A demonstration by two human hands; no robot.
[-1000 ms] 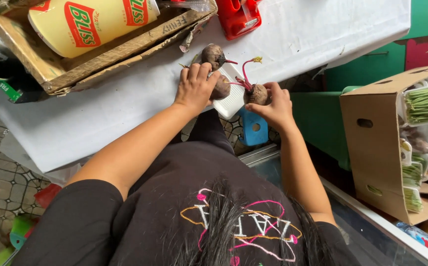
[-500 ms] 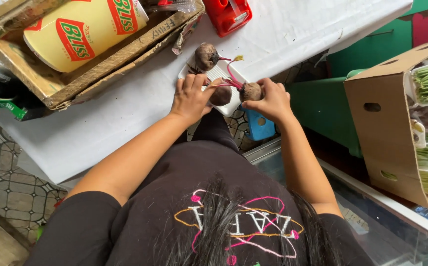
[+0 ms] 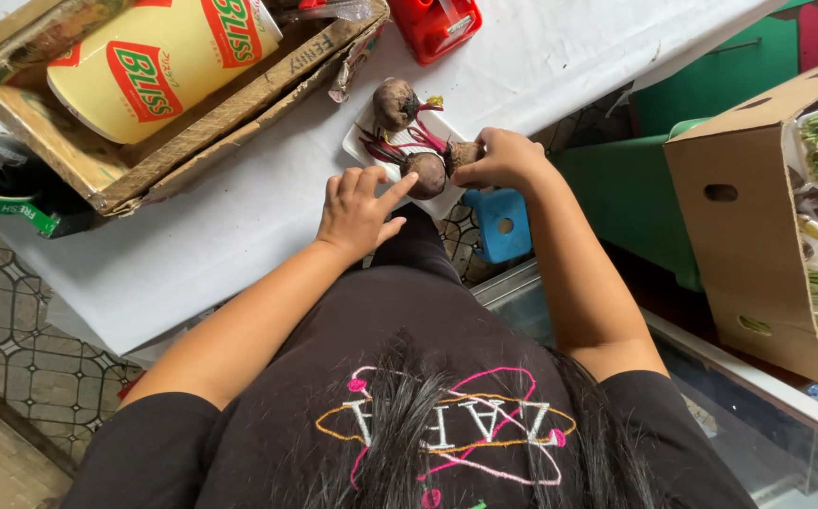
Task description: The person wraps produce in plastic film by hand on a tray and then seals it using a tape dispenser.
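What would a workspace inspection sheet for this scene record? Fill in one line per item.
Surface: white table.
Job's things: three beets on a white tray, far beet, middle beet, near beet.
Clutter: cardboard tray holding a yellow bag; red container.
Grippers: left hand open, fingertip at middle beet; right hand grips near beet.
Cables: nothing seen.
Surroundings: cardboard box of packed greens; blue stool; tiled floor.

Left hand lies open, fingers spread (palm down); right hand is curled closed.
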